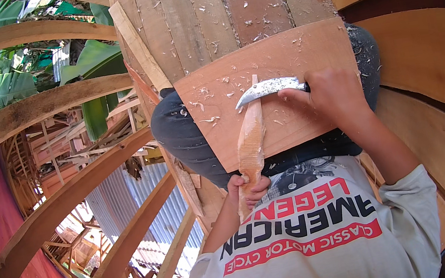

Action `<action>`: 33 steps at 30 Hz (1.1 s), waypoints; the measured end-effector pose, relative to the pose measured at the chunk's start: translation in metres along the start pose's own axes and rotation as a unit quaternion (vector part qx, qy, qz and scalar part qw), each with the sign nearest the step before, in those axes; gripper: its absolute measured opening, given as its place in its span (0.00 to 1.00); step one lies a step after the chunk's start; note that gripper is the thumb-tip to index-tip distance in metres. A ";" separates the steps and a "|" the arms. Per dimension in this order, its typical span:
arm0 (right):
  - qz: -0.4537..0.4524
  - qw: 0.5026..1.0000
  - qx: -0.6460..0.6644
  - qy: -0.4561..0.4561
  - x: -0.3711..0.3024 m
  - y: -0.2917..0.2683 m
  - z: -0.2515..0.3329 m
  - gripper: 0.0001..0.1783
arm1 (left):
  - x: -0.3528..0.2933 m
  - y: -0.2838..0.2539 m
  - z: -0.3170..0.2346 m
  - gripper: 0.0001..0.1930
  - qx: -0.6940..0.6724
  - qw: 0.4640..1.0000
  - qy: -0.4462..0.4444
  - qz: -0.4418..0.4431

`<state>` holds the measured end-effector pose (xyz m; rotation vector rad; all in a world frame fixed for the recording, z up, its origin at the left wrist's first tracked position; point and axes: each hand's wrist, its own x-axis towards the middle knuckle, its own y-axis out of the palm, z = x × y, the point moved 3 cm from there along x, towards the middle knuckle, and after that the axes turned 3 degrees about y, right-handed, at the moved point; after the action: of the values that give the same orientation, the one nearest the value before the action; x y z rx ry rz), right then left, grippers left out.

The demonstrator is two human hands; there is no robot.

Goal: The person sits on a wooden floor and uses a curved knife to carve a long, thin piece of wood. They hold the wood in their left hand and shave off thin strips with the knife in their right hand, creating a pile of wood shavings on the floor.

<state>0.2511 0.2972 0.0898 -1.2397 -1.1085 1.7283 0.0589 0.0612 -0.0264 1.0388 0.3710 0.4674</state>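
Carved wood piece (251, 141) ran forward from the left hand (249, 190), narrow tip away — fingers wrapped round its near end. Right hand (334, 92) gripped a curved knife (269, 87) by its dark handle, blade reaching left from that fist and crossing the wood near the tip; couldn't tell if the edge was biting. Board (301, 51) lay under the knife, across dark trousers (186, 139). Shavings (203, 96) were scattered ahead of the left hand. Beyond both hands — plank surface (253, 0). Curved beams (53, 99) spanned the left hand's outer side.
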 end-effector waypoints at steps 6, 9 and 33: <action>-0.068 0.988 0.038 0.131 0.023 -0.007 -0.039 0.39 | -0.003 -0.001 0.005 0.22 0.004 1.000 0.005 -0.018; -0.112 0.985 0.006 0.135 0.019 -0.041 -0.057 0.38 | -0.005 0.000 0.001 0.22 0.023 0.999 0.001 -0.034; -0.130 0.972 0.029 0.191 0.029 -0.033 -0.073 0.41 | 0.001 0.003 -0.001 0.22 0.079 0.990 0.033 -0.108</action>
<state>0.3159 0.3522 0.0984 -1.2620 -0.9353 1.2516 0.0588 0.0637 -0.0238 1.1234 0.5799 0.2813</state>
